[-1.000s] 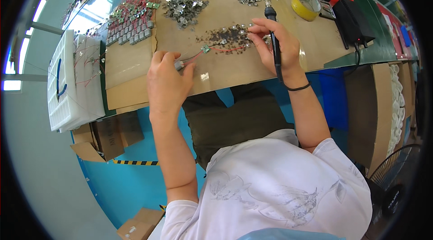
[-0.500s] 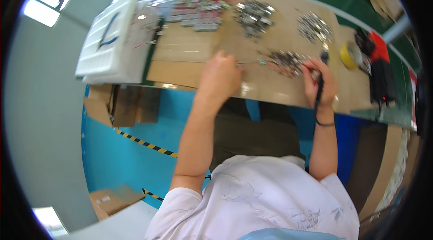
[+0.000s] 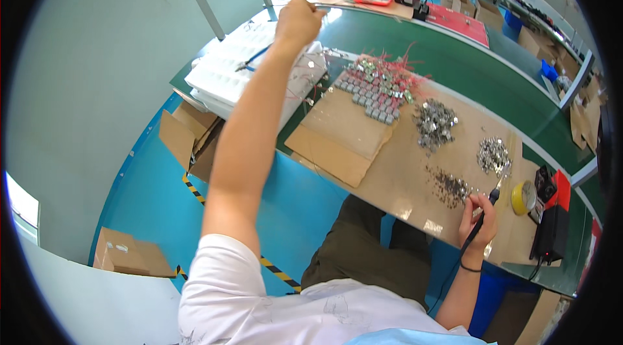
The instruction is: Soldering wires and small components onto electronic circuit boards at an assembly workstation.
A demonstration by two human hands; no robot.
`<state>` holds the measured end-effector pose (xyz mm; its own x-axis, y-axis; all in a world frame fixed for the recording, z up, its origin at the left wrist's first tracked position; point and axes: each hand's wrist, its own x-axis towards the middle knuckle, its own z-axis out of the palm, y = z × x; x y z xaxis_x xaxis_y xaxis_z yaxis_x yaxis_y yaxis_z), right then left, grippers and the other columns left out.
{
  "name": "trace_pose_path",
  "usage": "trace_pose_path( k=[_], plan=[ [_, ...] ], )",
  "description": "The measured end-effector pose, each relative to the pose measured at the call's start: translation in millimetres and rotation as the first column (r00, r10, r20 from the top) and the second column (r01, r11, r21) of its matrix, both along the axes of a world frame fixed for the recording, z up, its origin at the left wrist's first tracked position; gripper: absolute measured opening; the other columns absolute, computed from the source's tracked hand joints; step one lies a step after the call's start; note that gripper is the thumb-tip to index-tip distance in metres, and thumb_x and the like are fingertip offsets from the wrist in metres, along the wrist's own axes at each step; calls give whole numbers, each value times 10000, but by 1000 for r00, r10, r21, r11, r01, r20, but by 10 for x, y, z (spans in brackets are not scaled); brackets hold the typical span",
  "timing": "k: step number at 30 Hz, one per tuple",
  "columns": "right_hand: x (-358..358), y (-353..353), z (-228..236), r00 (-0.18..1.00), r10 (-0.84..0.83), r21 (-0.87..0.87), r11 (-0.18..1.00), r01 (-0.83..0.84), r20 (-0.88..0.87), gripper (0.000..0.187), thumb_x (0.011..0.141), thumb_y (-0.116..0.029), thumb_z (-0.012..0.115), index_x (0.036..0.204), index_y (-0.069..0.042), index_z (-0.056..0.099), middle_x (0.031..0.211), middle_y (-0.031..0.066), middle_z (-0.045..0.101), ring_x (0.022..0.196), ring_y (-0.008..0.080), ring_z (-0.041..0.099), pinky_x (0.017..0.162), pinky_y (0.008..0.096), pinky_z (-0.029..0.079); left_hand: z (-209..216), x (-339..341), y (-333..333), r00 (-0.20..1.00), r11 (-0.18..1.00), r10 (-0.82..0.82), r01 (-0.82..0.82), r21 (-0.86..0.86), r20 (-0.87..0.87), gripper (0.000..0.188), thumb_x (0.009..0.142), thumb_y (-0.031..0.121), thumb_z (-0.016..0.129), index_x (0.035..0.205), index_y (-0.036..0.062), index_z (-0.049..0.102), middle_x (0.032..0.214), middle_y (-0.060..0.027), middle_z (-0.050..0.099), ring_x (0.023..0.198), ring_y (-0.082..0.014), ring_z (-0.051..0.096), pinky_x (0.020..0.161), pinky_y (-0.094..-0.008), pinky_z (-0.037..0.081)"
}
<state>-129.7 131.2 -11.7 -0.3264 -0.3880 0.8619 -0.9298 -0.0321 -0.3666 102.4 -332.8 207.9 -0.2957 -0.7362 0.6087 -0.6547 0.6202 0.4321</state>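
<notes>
My left hand (image 3: 300,22) is stretched far out to the left, above the far end of the stacked white trays (image 3: 220,66). Its fingers are closed, and whatever they pinch is too small to make out. Blue-handled pliers (image 3: 254,58) lie on the top tray beneath my forearm. Over the front right of the brown work board, my right hand (image 3: 479,221) grips a soldering iron (image 3: 495,194), its metal tip pointing away from me. Just left of that hand lie scattered small dark metal parts (image 3: 448,188).
Grey blocks with red wires (image 3: 376,95) sit in rows on cardboard. Beyond the dark parts are two heaps of silver metal pieces (image 3: 435,123) (image 3: 493,153). Yellow tape (image 3: 523,197) and a black box with a red light (image 3: 551,234) stand at right.
My left hand has gone from the front of the board to far out over the white trays. My right hand still holds the soldering iron near the dark parts. The view has shifted.
</notes>
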Motion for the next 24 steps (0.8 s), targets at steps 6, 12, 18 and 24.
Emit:
trace_pose_path(
  k=[6,12,18,24],
  plan=[
    [44,-47,33,1000,0,65,998,1,-21,316,851,72,789,1127,-29,671,871,99,703,679,217,657,539,286,481,133,694,-1618,916,887,382,-400,229,121,273,828,223,777,952,-20,791,1082,-252,754,1063,-401,727,917,-418,578],
    [58,-64,131,1000,11,145,989,-12,11,336,850,99,759,1138,-43,658,892,125,679,665,223,646,491,278,459,-4,953,-2201,862,814,489,-505,288,130,204,841,210,738,828,16,800,947,-177,786,955,-333,765,860,-384,593],
    [79,-119,135,998,-20,159,987,11,53,326,854,105,754,1133,-34,658,889,131,672,652,210,631,469,267,434,-194,925,-2369,872,786,445,-489,378,204,390,940,418,717,824,57,805,756,-34,774,771,-172,755,759,-325,585],
    [40,-76,21,991,-75,237,970,47,109,323,858,90,779,1145,-6,667,898,121,713,724,217,680,656,288,565,113,930,-2258,827,965,249,-255,-58,504,360,886,383,719,772,53,807,769,-76,783,811,-246,766,800,-380,586]
  ],
)
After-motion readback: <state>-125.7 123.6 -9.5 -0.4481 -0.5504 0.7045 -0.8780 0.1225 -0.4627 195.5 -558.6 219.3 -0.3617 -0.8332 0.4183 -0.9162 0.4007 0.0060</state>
